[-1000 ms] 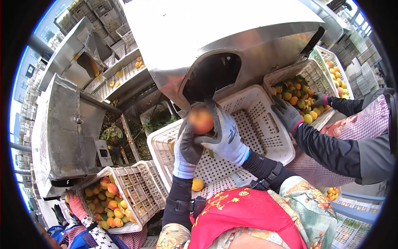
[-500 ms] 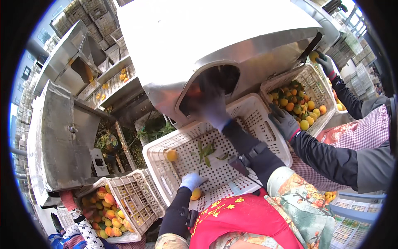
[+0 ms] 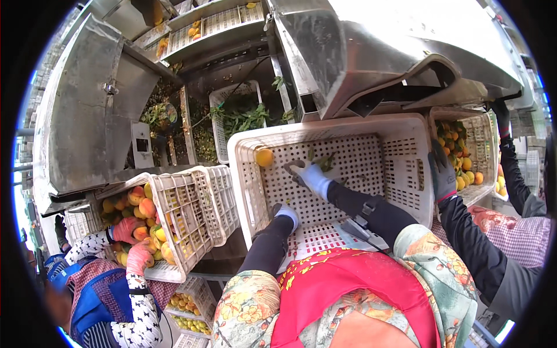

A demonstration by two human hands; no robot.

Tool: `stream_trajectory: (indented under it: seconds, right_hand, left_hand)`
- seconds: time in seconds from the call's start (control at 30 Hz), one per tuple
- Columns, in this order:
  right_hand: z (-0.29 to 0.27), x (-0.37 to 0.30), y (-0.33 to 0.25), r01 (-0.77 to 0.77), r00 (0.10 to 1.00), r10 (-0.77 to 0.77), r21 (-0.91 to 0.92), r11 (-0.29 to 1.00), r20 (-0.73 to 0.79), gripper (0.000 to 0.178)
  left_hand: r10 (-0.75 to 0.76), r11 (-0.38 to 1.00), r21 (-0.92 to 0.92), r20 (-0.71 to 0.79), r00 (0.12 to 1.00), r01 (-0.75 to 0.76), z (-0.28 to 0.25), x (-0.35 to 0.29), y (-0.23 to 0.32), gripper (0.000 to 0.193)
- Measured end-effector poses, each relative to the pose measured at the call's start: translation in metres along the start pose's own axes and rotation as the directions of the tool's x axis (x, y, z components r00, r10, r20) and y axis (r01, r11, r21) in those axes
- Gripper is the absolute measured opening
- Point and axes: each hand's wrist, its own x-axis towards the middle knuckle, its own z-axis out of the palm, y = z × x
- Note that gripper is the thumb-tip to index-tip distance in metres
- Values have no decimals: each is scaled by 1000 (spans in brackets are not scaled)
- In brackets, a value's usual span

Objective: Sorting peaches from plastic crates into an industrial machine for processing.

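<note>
A large off-white perforated plastic crate [image 3: 400, 122] stands in front of me, tilted toward me. One orange-yellow peach [image 3: 264, 157] sits in its far left corner. Green leaves [image 3: 322, 160] lie on the crate floor. Beside these leaves, my right hand [image 3: 310, 178], in a grey and pale-blue glove, is low in the crate, fingers apart and apparently holding nothing. My left hand [image 3: 285, 214], gloved likewise, is nearer me at the crate's left side; its fingers point down and are largely hidden, so I cannot tell whether they hold anything.
A metal machine housing with an opening [image 3: 429, 75] overhangs the crate's far side. Leaves fill a smaller crate [image 3: 217, 130] beyond it. Co-workers handle peach-filled crates on the left [image 3: 191, 214] and right [image 3: 487, 127]. A metal panel [image 3: 75, 110] stands at far left.
My right hand has come out of the machine opening down into the crate. My left hand has shifted; the peach beside it earlier is no longer visible. The view has swung left.
</note>
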Motion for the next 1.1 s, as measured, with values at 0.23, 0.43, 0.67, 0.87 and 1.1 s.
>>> stream_trajectory:
  seconds: [0.23, 0.43, 0.67, 0.87, 1.1]
  right_hand:
    - [79, 103, -5, -284, 959, 216, 638, 716, 184, 47]
    - [53, 96, -13, -226, 972, 216, 632, 742, 94, 30]
    - [-82, -65, -33, 478, 874, -481, 291, 828, -66, 68]
    - [-105, -151, -80, 765, 533, -833, -505, 400, 148, 77]
    - [-83, -191, -84, 811, 363, -924, -447, 377, -120, 87]
  left_hand:
    - [-25, 774, -470, -691, 722, -424, 6, 28, -7, 38]
    - [187, 864, -337, -474, 860, -373, -47, -27, -22, 40]
    - [88, 122, -862, -484, 871, -491, -85, -124, -68, 56]
    - [-37, -860, -230, -862, 505, -456, -93, -137, -28, 80]
    - [-149, -877, 30, -966, 212, -479, -107, -142, 2, 92]
